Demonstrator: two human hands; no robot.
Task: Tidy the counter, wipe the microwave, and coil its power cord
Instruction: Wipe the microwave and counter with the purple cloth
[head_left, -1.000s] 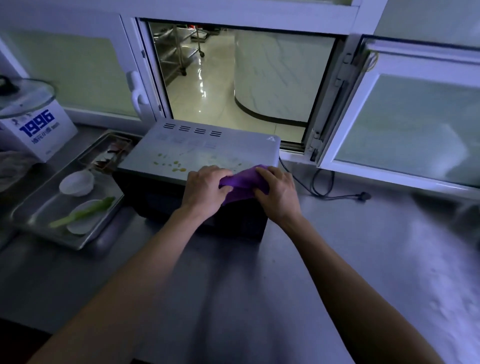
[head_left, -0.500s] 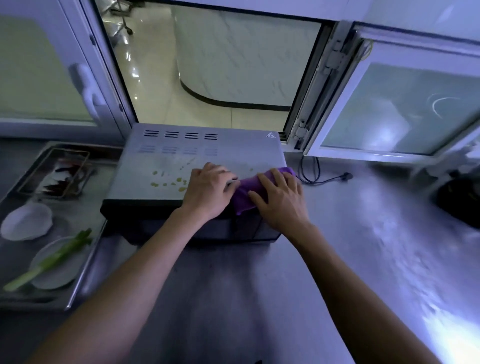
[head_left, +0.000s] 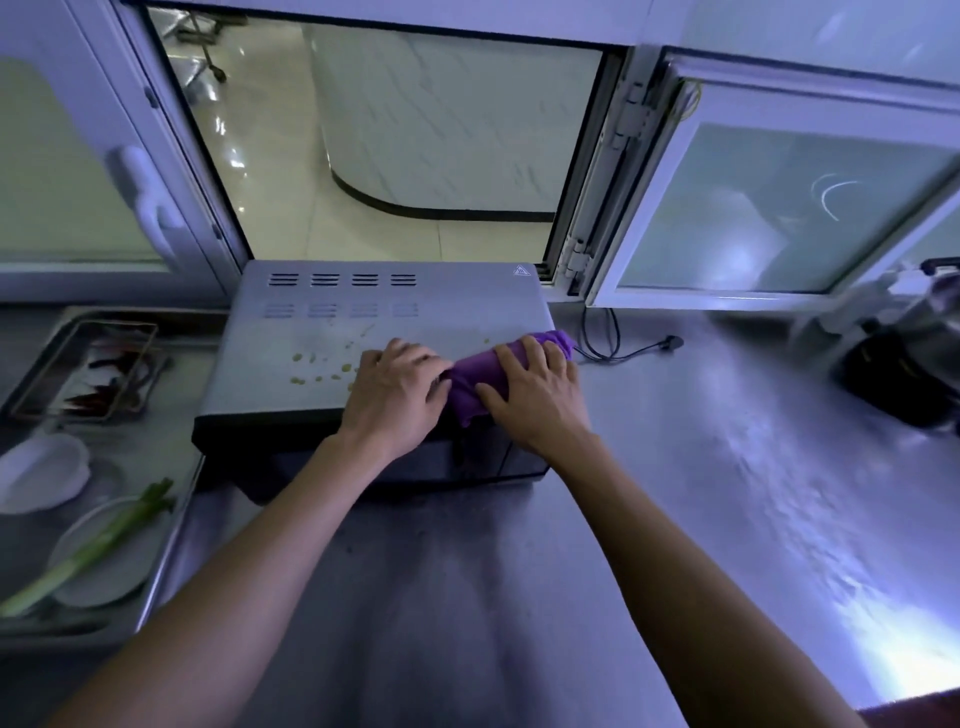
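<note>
The steel worktop (head_left: 519, 597) carries the microwave (head_left: 374, 332), heavy and rigid, so it should stay put under pressure. On its top, near the front right corner, lies the purple cloth (head_left: 475, 382), soft and bunched. Both hands press it flat-fingered: left hand (head_left: 395, 395) at its left end, right hand (head_left: 535, 389) over its middle. Yellow spots (head_left: 317, 369) remain leftward. The limp cord (head_left: 618, 348) lies behind, best taken near the plug.

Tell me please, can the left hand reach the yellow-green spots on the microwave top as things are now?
Probably yes. The left hand rests on the microwave top just right of the spots, with only bare surface between them. It touches the purple cloth, which the right hand also presses.
</note>
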